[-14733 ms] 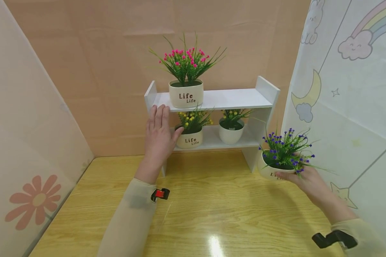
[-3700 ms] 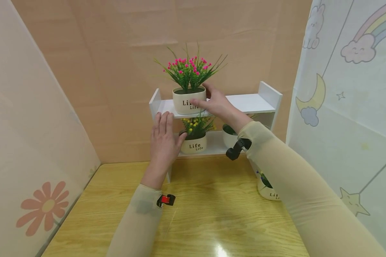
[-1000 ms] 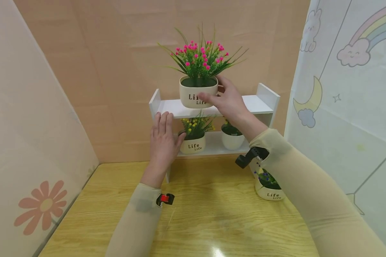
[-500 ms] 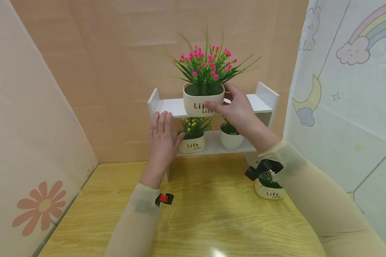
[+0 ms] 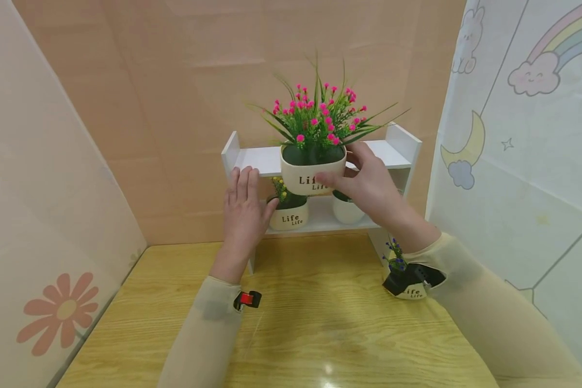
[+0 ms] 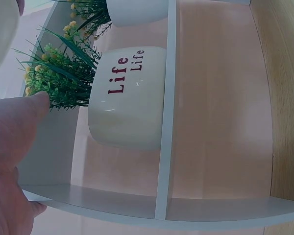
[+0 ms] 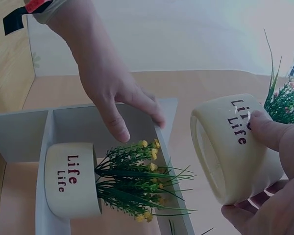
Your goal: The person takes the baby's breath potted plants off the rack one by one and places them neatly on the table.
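1. At far left, we see the left hand (image 5: 243,209) resting on the left end of a white shelf (image 5: 257,160), fingers straight, thumb spread apart and holding no pot.
2. Just beside that thumb, a yellow-flowered pot (image 5: 289,219) sits upright on the lower board.
3. At center, we find the pink-flowered pot (image 5: 300,171) held in the air in front of the shelf, its long axis running roughly left to right, along the boards. It lies directly left of the right hand's fingers; the left hand is well apart from it.
4. Behind, a white pot (image 5: 347,211) stands on the lower board, partly hidden.
5. The right hand (image 5: 377,186) grips the pink-flowered pot's right end, thumb across the lettered front.
6. At right, a purple-flowered pot (image 5: 414,292) stands on the worktop (image 5: 310,328), partly covered by a black wrist strap (image 5: 401,279).
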Tool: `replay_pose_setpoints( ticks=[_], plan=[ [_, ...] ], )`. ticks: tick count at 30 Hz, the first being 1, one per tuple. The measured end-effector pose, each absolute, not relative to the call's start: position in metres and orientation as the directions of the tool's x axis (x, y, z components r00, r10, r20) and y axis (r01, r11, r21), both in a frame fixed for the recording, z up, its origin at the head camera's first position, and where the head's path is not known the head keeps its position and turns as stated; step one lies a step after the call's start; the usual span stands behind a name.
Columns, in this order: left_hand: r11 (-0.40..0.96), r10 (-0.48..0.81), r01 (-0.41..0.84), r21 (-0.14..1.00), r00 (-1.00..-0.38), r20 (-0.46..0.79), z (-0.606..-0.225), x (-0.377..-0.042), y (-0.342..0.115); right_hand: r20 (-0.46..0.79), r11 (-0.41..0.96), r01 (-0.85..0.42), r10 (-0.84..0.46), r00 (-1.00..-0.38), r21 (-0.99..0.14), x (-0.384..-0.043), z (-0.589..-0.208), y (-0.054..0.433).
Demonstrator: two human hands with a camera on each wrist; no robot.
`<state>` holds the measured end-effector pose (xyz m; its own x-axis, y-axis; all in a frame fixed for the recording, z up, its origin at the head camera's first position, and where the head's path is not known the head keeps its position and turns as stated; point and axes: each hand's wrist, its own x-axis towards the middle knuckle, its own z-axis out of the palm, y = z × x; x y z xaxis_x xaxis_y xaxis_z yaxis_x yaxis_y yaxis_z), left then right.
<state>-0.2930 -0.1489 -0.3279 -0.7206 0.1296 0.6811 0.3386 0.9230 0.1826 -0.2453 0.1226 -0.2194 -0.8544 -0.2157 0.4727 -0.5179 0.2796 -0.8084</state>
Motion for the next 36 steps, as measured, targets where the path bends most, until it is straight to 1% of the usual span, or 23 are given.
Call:
replay_pose_setpoints(
  ticks=[8, 14, 19, 23, 27, 32, 36],
  plan=[
    [0.926, 0.133, 0.337, 0.170, -0.714, 0.688, -0.327, -0.291, -0.149, 0.500, 0.316, -0.542, -0.211, -0.840, -0.778, -0.231, -0.236, 0.129],
    [0.928, 0.131, 0.334, 0.166, -0.709, 0.693, -0.327, -0.291, -0.148, 0.465, 0.344, -0.517, -0.227, -0.856, -0.784, -0.222, -0.250, 0.135],
    [0.924, 0.132, 0.345, 0.168, -0.697, 0.705, -0.327, -0.290, -0.148, 0.470, 0.335, -0.519, -0.222, -0.854, -0.786, -0.219, -0.262, 0.139],
    [0.919, 0.137, 0.358, 0.166, -0.684, 0.717, -0.328, -0.291, -0.148, 0.461, 0.363, -0.511, -0.219, -0.860, -0.780, -0.216, -0.272, 0.142],
    [0.913, 0.137, 0.366, 0.180, -0.691, 0.710, -0.329, -0.293, -0.149, 0.457, 0.346, -0.508, -0.224, -0.861, -0.789, -0.214, -0.283, 0.144],
    [0.911, 0.138, 0.366, 0.188, -0.703, 0.698, -0.329, -0.296, -0.150, 0.435, 0.291, -0.484, -0.221, -0.873, -0.825, -0.213, -0.300, 0.146],
    [0.910, 0.149, 0.376, 0.172, -0.686, 0.712, -0.330, -0.299, -0.152, 0.418, 0.258, -0.468, -0.225, -0.880, -0.845, -0.214, -0.315, 0.148]
  ],
)
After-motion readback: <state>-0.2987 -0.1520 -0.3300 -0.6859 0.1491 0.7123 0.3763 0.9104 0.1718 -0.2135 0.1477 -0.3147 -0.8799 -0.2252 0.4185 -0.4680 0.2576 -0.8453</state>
